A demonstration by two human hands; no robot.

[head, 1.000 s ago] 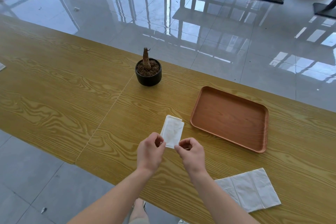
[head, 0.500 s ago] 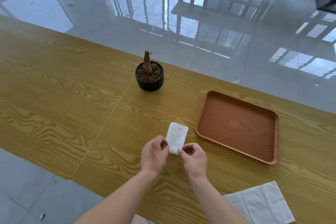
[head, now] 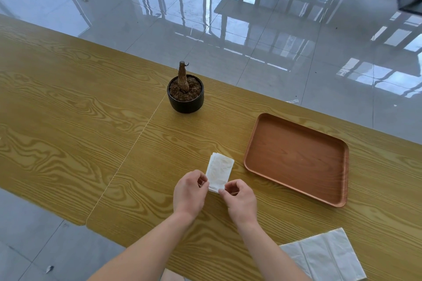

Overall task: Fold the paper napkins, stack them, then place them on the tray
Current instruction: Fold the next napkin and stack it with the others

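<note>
Left hand (head: 188, 193) and right hand (head: 241, 201), fingers pinching folded napkin (head: 219, 171)

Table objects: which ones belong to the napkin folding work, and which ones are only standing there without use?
Part of the job:
- folded napkin, pinched at its near edge by the left hand and the right hand
- unfolded napkins at the near right
- tray, nothing on it yet

Just lying about:
- small plant pot with a bare stem
</note>
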